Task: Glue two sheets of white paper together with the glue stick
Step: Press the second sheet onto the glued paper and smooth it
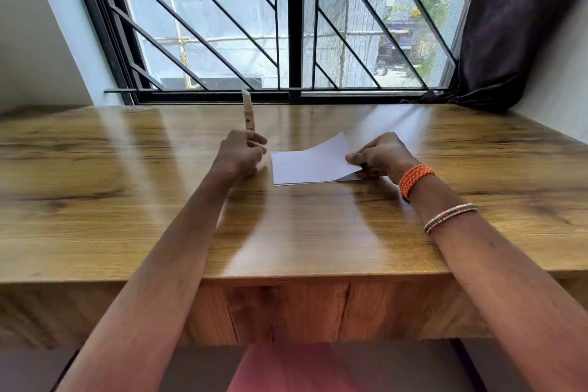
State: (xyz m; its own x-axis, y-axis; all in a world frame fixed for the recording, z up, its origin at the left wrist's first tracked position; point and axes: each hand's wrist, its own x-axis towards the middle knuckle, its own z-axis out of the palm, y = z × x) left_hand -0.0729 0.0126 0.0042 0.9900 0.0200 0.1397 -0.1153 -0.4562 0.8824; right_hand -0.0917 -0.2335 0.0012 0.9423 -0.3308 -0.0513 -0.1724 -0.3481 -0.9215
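Top sheet lifted at its right edge; glue stick upright, not held.

We see the right hand (378,154) pinching the right edge of the top sheet of white paper (313,159) and raising it off the lower sheet (345,178), both lying mid-counter (127,200). The left hand (243,153) sits just left of the sheets, fingers (257,138) loosely curled, gripping nothing. The glue stick (248,111) stands capped just behind it, near the window (286,25).

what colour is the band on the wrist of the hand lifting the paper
Orange, a braided wristband on the right hand, seen in the head view.
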